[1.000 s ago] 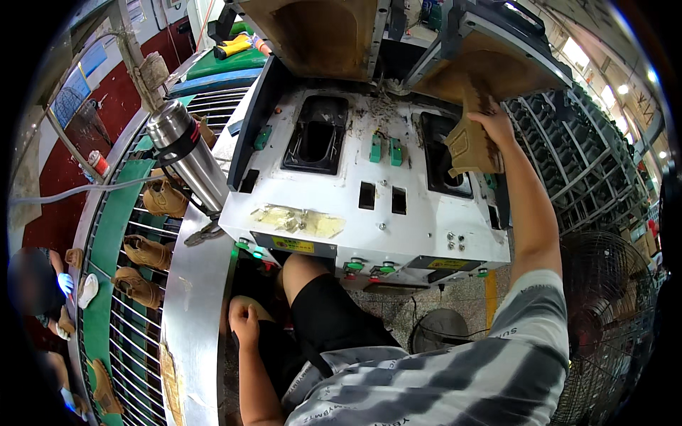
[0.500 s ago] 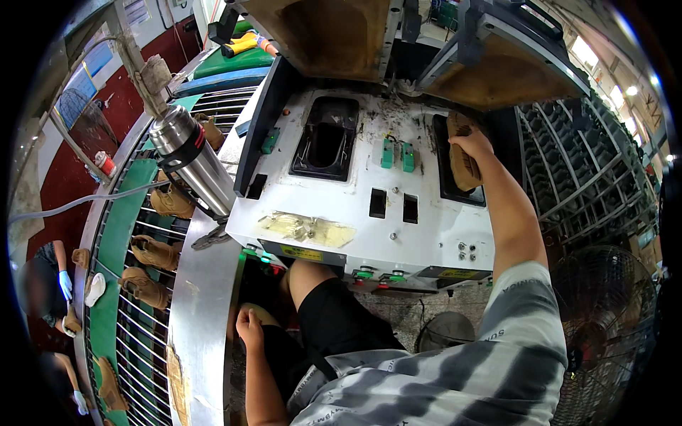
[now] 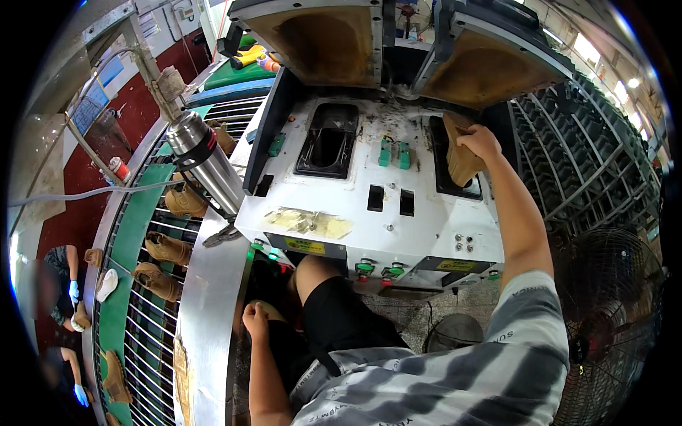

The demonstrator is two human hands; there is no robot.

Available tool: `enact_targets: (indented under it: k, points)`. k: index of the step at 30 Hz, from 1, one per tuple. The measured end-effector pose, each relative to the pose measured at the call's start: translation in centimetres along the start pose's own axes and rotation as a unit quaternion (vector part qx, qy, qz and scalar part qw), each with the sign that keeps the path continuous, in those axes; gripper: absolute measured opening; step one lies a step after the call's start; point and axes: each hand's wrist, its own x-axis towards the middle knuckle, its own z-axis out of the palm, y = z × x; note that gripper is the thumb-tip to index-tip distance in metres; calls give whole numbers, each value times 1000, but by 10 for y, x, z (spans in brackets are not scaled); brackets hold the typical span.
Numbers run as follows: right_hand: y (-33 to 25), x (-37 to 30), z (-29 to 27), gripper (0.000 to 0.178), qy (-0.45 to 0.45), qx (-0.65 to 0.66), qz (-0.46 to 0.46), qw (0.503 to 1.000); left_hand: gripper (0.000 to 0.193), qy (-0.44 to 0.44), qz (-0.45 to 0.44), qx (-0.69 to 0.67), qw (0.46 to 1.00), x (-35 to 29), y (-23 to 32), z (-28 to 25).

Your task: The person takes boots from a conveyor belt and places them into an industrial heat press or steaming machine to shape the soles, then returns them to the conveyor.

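My right hand (image 3: 481, 144) is closed on a tan boot (image 3: 462, 157). The boot stands tilted in the right recess (image 3: 435, 135) of a white machine (image 3: 334, 206), its lower end near the recess floor. My fingers grip its upper part; how far it touches the recess is hidden. My left hand (image 3: 256, 318) rests by my knee, fingers curled in with nothing visible in them. On the machine's left side, the matching black recess (image 3: 327, 142) holds no boot. Two raised lids with brown, worn pads, the left lid (image 3: 312, 42) and the right lid (image 3: 490, 60), stand over the recesses.
To the left, a roller conveyor (image 3: 145, 341) carries several tan boots (image 3: 167, 248). A steel flask (image 3: 206, 160) and pliers (image 3: 222, 236) sit at the machine's left edge. Two co-workers (image 3: 60, 284) handle shoes beyond. A rack (image 3: 582, 156) and a fan (image 3: 604, 298) stand at right.
The boot in my right hand has turned from showing its sole edge to showing its tan upper, and leans in the recess. My left hand stays by my knee. The view has shifted slightly.
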Motion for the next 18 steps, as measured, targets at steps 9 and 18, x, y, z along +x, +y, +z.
enact_targets:
  k: [9, 18]
  points:
    - [-1, -19, 32, 63, 0, -74, -3, 997, 29, 9, -11, -34, 999, -8, 7, -4]
    - [2, -23, 37, 70, -3, -115, 6, 993, 29, -8, -26, -20, 999, -4, 0, -3]
